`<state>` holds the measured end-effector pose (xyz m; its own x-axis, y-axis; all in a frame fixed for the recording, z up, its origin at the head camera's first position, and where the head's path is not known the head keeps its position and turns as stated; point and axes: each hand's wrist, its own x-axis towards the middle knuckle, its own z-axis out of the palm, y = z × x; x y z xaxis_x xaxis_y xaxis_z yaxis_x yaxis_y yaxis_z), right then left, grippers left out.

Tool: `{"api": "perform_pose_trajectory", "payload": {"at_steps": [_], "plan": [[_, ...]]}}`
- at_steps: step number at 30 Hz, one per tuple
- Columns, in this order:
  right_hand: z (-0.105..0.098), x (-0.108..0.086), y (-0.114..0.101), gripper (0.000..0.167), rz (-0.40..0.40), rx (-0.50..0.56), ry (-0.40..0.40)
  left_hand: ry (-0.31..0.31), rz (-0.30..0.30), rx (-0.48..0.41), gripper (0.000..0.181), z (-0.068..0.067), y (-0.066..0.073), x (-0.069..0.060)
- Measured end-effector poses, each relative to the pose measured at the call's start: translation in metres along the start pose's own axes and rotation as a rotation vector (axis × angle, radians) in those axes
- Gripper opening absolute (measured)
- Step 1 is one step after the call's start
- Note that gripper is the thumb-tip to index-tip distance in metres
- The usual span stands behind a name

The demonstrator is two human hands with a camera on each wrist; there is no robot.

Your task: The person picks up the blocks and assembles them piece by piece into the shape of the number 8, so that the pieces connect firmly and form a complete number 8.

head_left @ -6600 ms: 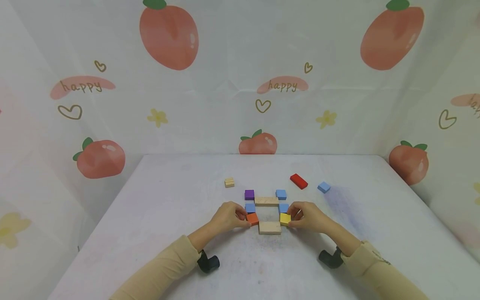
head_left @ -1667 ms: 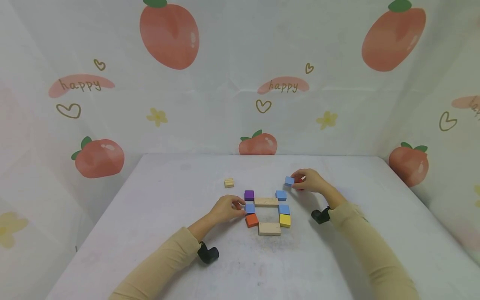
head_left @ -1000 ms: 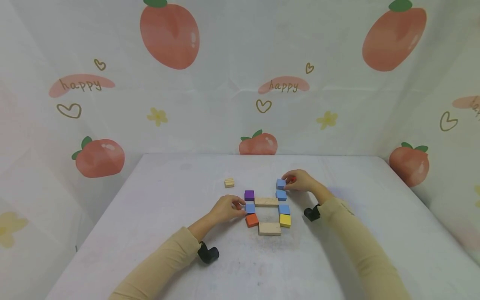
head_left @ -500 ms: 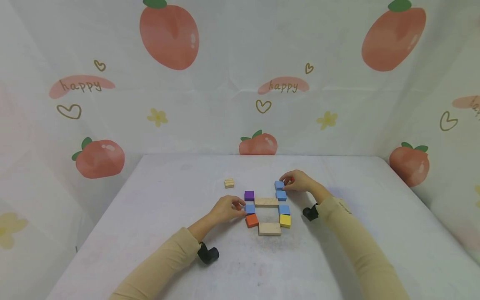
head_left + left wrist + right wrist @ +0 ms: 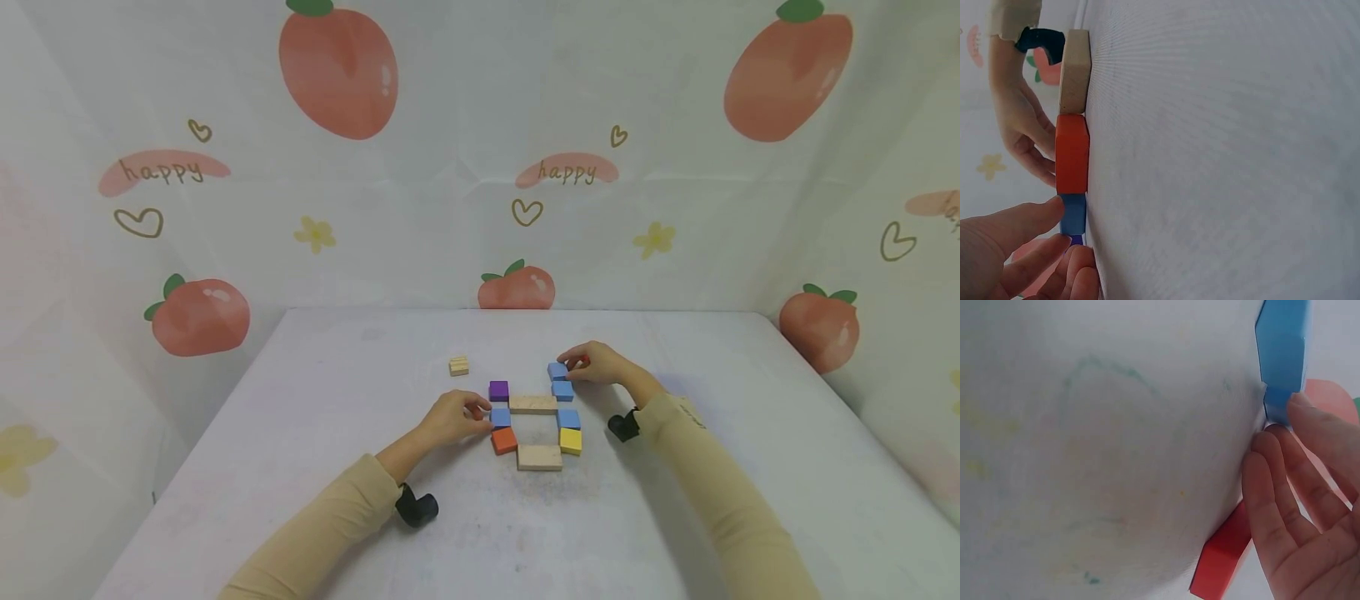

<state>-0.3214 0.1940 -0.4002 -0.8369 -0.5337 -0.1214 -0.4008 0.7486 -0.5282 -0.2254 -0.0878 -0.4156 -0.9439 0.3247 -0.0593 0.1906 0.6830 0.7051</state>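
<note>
My left hand (image 5: 453, 418) pinches a blue block (image 5: 500, 418) at the left side of a block outline; in the left wrist view thumb and forefinger lie at two ends of that blue block (image 5: 1073, 214). At the far right end of the outline, my right hand (image 5: 595, 363) holds another blue block (image 5: 557, 372) between thumb and fingers. That one sits just beyond a second blue block (image 5: 562, 391). Nearer me are a third blue block (image 5: 568, 419) and a yellow block (image 5: 571, 442) on the right, an orange block (image 5: 504, 441) and a purple block (image 5: 498, 391) on the left.
Two plain wooden blocks form crosspieces, the far wooden block (image 5: 533, 405) and the near wooden block (image 5: 539, 457). A small ridged wooden piece (image 5: 459, 366) lies back left. A red block (image 5: 1222, 556) lies behind my right hand. The white table (image 5: 337, 358) meets a printed curtain (image 5: 450, 100).
My right hand has brought the blue block left from beside the red block to the outline's far right end, then nudged it slightly. My left hand moved from the orange block to the blue one.
</note>
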Motion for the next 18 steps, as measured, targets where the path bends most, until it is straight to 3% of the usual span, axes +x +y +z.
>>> {"api": "perform_pose_trajectory", "payload": {"at_steps": [18], "plan": [[-0.0004, -0.0063, -0.0045, 0.033, -0.013, 0.023, -0.028, -0.006, -0.019, -0.027, 0.025, -0.0019, 0.0039, -0.0029]]}}
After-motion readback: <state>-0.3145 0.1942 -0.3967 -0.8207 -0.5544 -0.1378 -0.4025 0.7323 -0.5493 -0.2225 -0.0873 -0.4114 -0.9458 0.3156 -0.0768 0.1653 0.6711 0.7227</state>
